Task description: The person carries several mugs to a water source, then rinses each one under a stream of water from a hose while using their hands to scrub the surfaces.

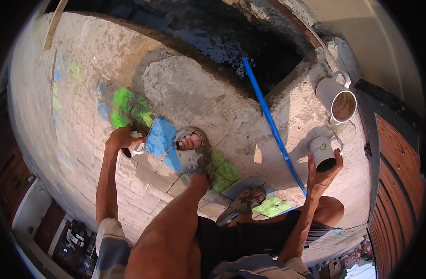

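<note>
My left hand is closed around a small mug, low over the paving beside a blue-painted brick. The fingers partly cover this mug, and its dark inside shows below them. At the right, my right hand grips a white mug with a green mark on its side. That mug is tilted, its dark opening toward me. Just beyond it, on the concrete ledge, is a larger white mug with a brownish inside, touched by neither hand.
A blue pipe runs from the dark water channel across the concrete toward my right forearm. My sandalled feet rest on green and blue painted paving. Brown slats border the right side. A wooden strip lies at the far left.
</note>
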The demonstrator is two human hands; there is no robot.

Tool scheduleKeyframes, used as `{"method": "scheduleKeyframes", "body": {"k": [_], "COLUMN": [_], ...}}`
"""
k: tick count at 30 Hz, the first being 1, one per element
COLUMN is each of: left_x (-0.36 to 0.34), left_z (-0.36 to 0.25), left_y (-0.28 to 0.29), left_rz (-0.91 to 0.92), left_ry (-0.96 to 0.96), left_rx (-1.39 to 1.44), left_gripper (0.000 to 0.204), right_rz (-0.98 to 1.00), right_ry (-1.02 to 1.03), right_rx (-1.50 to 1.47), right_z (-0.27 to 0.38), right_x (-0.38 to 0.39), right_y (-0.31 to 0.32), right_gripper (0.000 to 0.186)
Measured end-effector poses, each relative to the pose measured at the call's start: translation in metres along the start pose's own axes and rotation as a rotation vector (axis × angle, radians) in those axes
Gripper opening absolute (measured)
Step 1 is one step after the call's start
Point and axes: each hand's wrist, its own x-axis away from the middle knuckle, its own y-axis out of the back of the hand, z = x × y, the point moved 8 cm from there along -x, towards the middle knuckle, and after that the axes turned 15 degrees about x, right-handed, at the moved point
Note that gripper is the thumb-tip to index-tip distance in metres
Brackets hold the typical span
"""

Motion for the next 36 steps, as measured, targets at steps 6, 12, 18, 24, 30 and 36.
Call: {"method": "scheduleKeyframes", "body": {"k": [6,12,18,24,30,36], "left_x": [0.021,0.051,0.001,-0.051,-0.077,-0.061], "left_z": [-0.023,-0.114,-0.28,-0.37,-0.394,-0.419], "left_y": [-0.013,0.03,0.063,0.059,0.05,0.047], "left_rz": [0.358,0.383,0.527,0.407,0.41,0.526], "left_ry": [0.081,-0.541,-0.817,-0.723,-0.628,-0.727], "left_rx": [0.439,1.102,1.683,1.963,2.064,2.124], "left_gripper": [0.083,0.069,0.07,0.061,0.062,0.055], "right_rz": [-0.31,0.114,0.143,0.298,0.374,0.419], "right_ry": [0.053,0.428,0.649,0.467,0.432,0.357], "right_rx": [0.111,0.02,0.261,-0.284,-0.462,-0.461], "right_z": [0.02,0.173,0.259,0.27,0.289,0.289], "right_x": [0.018,-0.018,-0.092,-0.092,-0.077,-0.089], "right_y": [0.048,-0.015,-0.128,-0.118,-0.072,-0.069], "right_gripper": [0.072,0.032,0.038,0.048,0.049,0.05]}}
